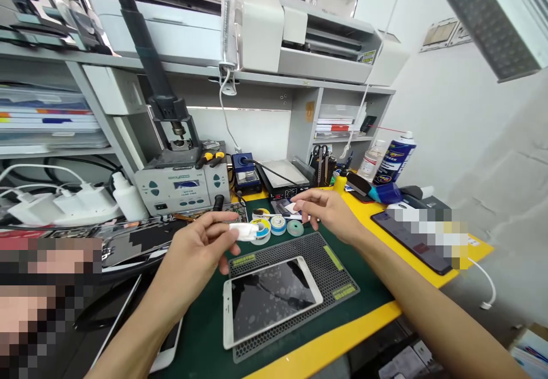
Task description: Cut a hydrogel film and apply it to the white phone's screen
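Observation:
My left hand pinches a small white folded wipe between thumb and fingers, above the far left corner of a dark perforated mat. My right hand hovers past the mat, its fingers loosely curved and apart. Its fingertips are near the end of a white-handled brush, with no grip on it visible. Below the hands, a white-framed tablet lies screen up on the perforated mat; pale spots and reflections show on its dark glass. Small round reels stand beyond the mat.
A hot-air rework station and a small heating plate stand at the back. On the right are a blue spray can and a dark phone. Device parts crowd the left; pixelated patches hide some areas.

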Action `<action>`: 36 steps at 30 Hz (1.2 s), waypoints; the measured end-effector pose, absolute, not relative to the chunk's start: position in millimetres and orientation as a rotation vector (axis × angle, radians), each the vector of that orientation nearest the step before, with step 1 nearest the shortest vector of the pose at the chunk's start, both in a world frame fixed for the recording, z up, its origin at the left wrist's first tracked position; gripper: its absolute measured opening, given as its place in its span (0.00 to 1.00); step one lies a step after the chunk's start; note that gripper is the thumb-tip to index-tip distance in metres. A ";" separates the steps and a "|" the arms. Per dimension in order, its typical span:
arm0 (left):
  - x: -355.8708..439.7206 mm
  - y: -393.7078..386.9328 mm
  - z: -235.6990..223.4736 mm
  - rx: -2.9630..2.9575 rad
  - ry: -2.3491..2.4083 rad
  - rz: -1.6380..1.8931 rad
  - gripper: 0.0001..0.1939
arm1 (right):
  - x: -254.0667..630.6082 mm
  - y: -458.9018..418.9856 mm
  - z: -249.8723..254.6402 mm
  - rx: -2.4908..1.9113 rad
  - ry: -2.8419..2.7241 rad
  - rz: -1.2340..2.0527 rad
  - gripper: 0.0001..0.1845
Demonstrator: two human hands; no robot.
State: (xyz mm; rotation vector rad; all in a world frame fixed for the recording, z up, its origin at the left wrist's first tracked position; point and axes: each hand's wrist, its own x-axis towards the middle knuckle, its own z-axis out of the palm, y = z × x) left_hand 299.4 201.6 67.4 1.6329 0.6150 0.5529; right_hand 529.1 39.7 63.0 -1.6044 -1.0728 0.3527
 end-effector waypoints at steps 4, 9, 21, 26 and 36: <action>300.8 199.9 68.6 1.693 0.610 0.503 0.30 | 527.6 40.2 61.5 -1.498 -1.013 0.296 0.14; 298.2 208.7 60.6 1.746 0.691 0.598 0.26 | 554.7 35.6 66.6 -1.376 -0.843 0.084 0.10; 303.1 201.0 49.4 1.849 0.673 0.589 0.23 | 556.8 38.6 65.2 -1.350 -0.951 0.447 0.09; 308.5 198.4 42.0 1.804 0.600 0.505 0.22 | 536.7 39.3 62.1 -1.375 -1.133 0.692 0.14; 310.9 193.8 35.0 1.841 0.472 0.209 0.25 | 478.6 44.9 36.9 -1.413 -1.328 0.716 0.18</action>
